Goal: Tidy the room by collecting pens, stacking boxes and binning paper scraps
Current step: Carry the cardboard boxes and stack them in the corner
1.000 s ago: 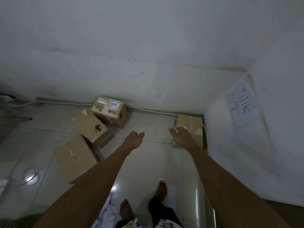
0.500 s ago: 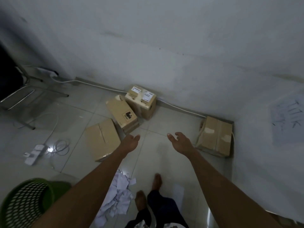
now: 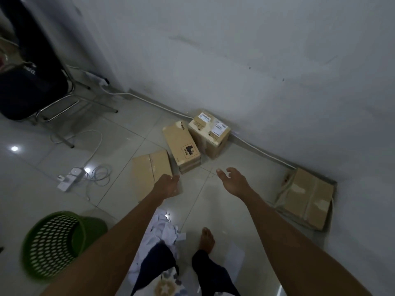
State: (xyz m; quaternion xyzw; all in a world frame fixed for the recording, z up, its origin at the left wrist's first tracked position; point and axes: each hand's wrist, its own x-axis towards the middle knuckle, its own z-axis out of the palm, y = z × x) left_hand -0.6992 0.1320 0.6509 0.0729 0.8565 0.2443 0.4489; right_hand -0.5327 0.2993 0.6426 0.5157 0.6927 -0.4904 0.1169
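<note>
From the head camera, both arms are stretched forward over the tiled floor, and neither hand holds anything. The right hand (image 3: pixel 232 181) is in the air with its fingers spread and slightly bent, as if sized for a box's side. The left hand (image 3: pixel 168 185) shows its back, fingers loosely bent and gripping nothing; it sits over the near corner of the flat box (image 3: pixel 149 170), though I cannot tell whether it touches. That box lies just beside the marked box (image 3: pixel 181 146), which leans against the labelled box (image 3: pixel 210 133) at the wall, so the three are an easy cluster to stack. The corner box (image 3: pixel 307 197) sits well apart, wedged where the walls meet, likely the start of the stack. Paper scraps (image 3: pixel 164 227) lie by the person's feet, near the green basket (image 3: pixel 89 229), which is tipped on its side. I see no pens.
</note>
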